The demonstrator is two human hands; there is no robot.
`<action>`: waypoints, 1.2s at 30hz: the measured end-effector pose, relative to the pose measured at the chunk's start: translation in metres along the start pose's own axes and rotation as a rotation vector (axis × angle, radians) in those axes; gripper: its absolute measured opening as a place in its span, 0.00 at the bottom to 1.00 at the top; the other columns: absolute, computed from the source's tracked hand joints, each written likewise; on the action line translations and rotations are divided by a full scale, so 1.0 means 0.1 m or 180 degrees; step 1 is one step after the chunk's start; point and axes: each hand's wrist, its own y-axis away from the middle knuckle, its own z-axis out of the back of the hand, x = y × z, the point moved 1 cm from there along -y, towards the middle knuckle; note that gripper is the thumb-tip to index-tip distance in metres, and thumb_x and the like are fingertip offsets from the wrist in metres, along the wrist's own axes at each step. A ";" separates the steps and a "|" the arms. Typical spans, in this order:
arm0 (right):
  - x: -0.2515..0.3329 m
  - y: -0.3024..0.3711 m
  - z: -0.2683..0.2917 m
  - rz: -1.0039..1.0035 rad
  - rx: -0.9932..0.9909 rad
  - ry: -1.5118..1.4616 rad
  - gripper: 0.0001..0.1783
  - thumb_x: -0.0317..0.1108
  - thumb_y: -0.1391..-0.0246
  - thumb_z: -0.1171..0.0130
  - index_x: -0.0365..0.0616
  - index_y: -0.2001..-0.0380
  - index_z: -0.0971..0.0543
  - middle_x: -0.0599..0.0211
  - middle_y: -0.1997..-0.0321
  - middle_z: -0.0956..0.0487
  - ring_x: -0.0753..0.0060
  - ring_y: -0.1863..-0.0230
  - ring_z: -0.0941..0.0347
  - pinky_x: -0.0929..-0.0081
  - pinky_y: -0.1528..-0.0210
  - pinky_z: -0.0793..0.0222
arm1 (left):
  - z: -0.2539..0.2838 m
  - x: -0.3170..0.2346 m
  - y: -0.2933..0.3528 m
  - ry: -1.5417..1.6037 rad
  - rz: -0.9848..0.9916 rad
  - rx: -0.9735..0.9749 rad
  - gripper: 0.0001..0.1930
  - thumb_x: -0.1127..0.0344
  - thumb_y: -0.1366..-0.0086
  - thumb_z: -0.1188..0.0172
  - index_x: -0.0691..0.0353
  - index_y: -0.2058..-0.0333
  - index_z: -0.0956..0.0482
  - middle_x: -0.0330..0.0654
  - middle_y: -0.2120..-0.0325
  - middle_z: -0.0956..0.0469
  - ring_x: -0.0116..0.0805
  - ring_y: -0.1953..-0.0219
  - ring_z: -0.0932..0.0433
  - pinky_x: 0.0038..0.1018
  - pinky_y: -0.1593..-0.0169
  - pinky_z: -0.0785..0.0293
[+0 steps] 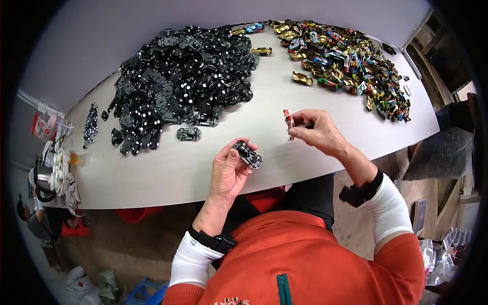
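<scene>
Near the table's front edge, my left hand (227, 170) is closed round a black toy car chassis (247, 155), which lies tilted across its fingers. To the right and a little farther off, my right hand (320, 131) pinches a red and white toy car body (288, 123) between thumb and fingers, held on end. The two parts are apart. A large heap of black chassis (178, 76) with pale wheels fills the back left of the table. Colourful and gold car bodies (351, 61) form another heap at the back right. One loose chassis (188, 133) lies left of my left hand.
A small pile of tiny dark and white parts (91, 126) sits at the table's left. Single gold bodies (302, 78) lie between the heaps. White containers (61, 168) crowd the left end. A dark bag (438, 152) stands beyond the right edge; another person (40, 223) is at far left.
</scene>
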 end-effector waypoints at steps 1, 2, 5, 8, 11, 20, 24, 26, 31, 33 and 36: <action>0.05 0.09 -0.12 -0.0483 0.0087 -0.0693 0.11 0.31 0.53 0.40 0.38 0.66 0.24 0.75 0.78 0.27 0.88 0.80 0.37 0.86 0.80 0.40 | -0.02 -0.01 0.00 -0.0073 -0.0032 -0.0058 0.22 0.57 0.41 0.44 0.69 0.54 0.32 0.48 0.65 0.25 0.29 0.72 0.25 0.17 0.76 0.29; 0.04 0.16 -0.23 -0.0488 0.0189 -0.1059 0.11 0.32 0.52 0.40 0.38 0.65 0.24 0.75 0.78 0.27 0.89 0.80 0.38 0.87 0.81 0.42 | -0.04 -0.02 0.00 -0.0147 -0.0061 -0.0112 0.22 0.58 0.41 0.44 0.69 0.54 0.32 0.48 0.65 0.25 0.29 0.72 0.25 0.17 0.75 0.29; 0.05 0.25 -0.46 -0.0154 0.0314 -0.1656 0.11 0.32 0.52 0.39 0.39 0.65 0.25 0.75 0.79 0.28 0.90 0.81 0.40 0.90 0.83 0.47 | -0.06 -0.05 -0.01 -0.0472 -0.0208 -0.0141 0.21 0.58 0.40 0.45 0.68 0.54 0.32 0.45 0.65 0.26 0.27 0.72 0.25 0.17 0.75 0.29; 0.08 0.29 -0.55 -0.0115 0.0110 -0.1415 0.10 0.30 0.51 0.41 0.38 0.66 0.26 0.75 0.77 0.29 0.88 0.79 0.38 0.87 0.80 0.41 | -0.07 -0.04 -0.01 -0.0708 -0.0368 -0.0141 0.20 0.59 0.40 0.45 0.67 0.54 0.32 0.43 0.65 0.26 0.26 0.71 0.25 0.17 0.75 0.28; 0.12 0.29 -0.62 0.0015 -0.0026 -0.1106 0.10 0.28 0.53 0.40 0.36 0.66 0.26 0.72 0.73 0.29 0.84 0.73 0.35 0.83 0.71 0.36 | -0.10 -0.06 -0.01 -0.0747 -0.0501 -0.0133 0.20 0.60 0.40 0.44 0.67 0.54 0.31 0.43 0.65 0.26 0.25 0.71 0.25 0.18 0.74 0.27; 0.08 0.28 -0.68 0.0473 -0.0310 -0.0503 0.12 0.25 0.58 0.37 0.36 0.68 0.27 0.66 0.71 0.31 0.77 0.70 0.36 0.78 0.66 0.37 | -0.10 -0.08 0.02 -0.0879 -0.0592 -0.0106 0.20 0.61 0.41 0.42 0.67 0.54 0.31 0.43 0.64 0.26 0.25 0.71 0.26 0.20 0.73 0.27; 0.10 0.29 -0.70 0.0511 -0.0333 -0.0316 0.12 0.25 0.58 0.38 0.36 0.69 0.28 0.65 0.71 0.31 0.76 0.70 0.35 0.78 0.66 0.37 | -0.12 -0.08 0.03 -0.0877 -0.0561 -0.0067 0.20 0.61 0.41 0.42 0.67 0.54 0.31 0.43 0.64 0.27 0.25 0.70 0.26 0.20 0.73 0.27; 0.09 0.29 -0.72 0.0565 -0.0354 -0.0257 0.11 0.25 0.58 0.38 0.36 0.69 0.28 0.65 0.71 0.30 0.75 0.70 0.35 0.78 0.66 0.36 | -0.13 -0.08 0.05 -0.0865 -0.0557 -0.0058 0.20 0.61 0.41 0.42 0.67 0.54 0.31 0.43 0.63 0.27 0.25 0.70 0.26 0.20 0.73 0.27; 0.07 0.28 -0.76 0.0819 -0.0458 -0.0146 0.12 0.24 0.58 0.38 0.36 0.69 0.28 0.63 0.71 0.30 0.73 0.70 0.34 0.76 0.66 0.36 | -0.16 -0.07 0.06 -0.0881 -0.0597 -0.0025 0.21 0.61 0.42 0.41 0.68 0.54 0.30 0.43 0.63 0.27 0.25 0.70 0.26 0.20 0.73 0.27; 0.12 0.30 -0.77 0.0835 -0.0458 -0.0152 0.12 0.24 0.58 0.38 0.36 0.68 0.28 0.63 0.71 0.30 0.72 0.69 0.33 0.76 0.66 0.35 | -0.17 -0.07 0.06 -0.0894 -0.0604 0.0004 0.20 0.62 0.42 0.40 0.68 0.55 0.30 0.42 0.64 0.27 0.25 0.70 0.27 0.20 0.73 0.27; 0.19 0.29 -0.78 0.0883 -0.0455 -0.0152 0.12 0.24 0.58 0.39 0.36 0.68 0.28 0.61 0.70 0.29 0.70 0.69 0.31 0.75 0.66 0.34 | -0.19 -0.08 0.05 -0.0957 -0.0631 0.0035 0.20 0.63 0.43 0.40 0.69 0.55 0.30 0.42 0.65 0.27 0.25 0.70 0.27 0.20 0.73 0.27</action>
